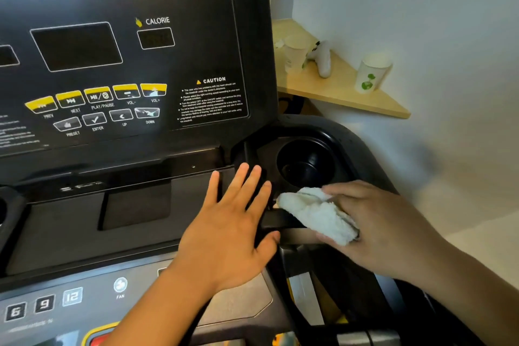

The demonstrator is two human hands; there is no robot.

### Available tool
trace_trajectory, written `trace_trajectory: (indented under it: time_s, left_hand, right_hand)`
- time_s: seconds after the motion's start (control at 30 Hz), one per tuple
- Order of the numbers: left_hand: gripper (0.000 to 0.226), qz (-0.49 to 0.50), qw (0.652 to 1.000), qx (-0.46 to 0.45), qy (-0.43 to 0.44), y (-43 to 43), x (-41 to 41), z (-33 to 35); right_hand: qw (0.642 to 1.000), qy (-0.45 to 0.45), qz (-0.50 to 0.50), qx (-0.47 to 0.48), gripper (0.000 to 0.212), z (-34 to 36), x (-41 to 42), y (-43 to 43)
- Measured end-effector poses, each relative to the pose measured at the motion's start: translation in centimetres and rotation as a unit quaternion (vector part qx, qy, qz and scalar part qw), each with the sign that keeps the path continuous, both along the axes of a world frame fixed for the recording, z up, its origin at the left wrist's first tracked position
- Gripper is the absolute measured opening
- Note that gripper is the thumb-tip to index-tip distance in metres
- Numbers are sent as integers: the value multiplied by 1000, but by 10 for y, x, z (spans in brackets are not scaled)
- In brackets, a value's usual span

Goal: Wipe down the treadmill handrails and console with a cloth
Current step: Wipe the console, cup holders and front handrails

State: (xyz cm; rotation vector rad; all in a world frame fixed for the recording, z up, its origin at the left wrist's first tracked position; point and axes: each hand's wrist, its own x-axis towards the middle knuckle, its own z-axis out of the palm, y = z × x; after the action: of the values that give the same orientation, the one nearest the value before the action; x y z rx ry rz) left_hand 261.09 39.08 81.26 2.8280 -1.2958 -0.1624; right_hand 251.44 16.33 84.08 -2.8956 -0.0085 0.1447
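Right hand (376, 222): fingers curled round a folded white terry cloth (317, 215), pressing it onto the short black handlebar (276, 220) at the console's right end.
Left hand (233, 227): flat, fingers straight and spread, palm on the console tray (134, 213); thumb touched the bar, holding nothing.
Cloth position: at 3 o'clock from the left hand, just beside its little finger; at 6 o'clock from the cup holder (304, 163), near its rim.
Key relation: the bar's long axis ran roughly 9-to-3; unwiped bar lay toward 9 o'clock from the cloth, under the left thumb. Right hand nearer, already on it.
Judgement: next stroke probably slides along the bar; left hand would need to clear.
Console panel (112, 45): at 11 o'clock, buttons and displays dark.
Background: corner shelf (351, 90) at 1 o'clock with two paper cups (372, 71) and a white game controller (323, 60).
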Motion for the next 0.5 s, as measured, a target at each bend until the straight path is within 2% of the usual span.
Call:
trace_trajectory:
  time_s: [0.07,0.2,0.37,0.5]
  left_hand:
    - [80,2,1000,4,-1,0,0,-1]
    - [81,14,999,-20,21,0,3,2]
    - [75,14,997,-63,45,2,3,3]
    - [70,11,997,-74,35,2,1,3]
  right_hand:
    - [999,15,21,38,71,-5,7,21]
    - [998,27,47,-11,68,-8,35,46]
    - [996,46,35,66,62,-5,27,32]
    - [998,-16,-36,-46,56,-2,6,9]
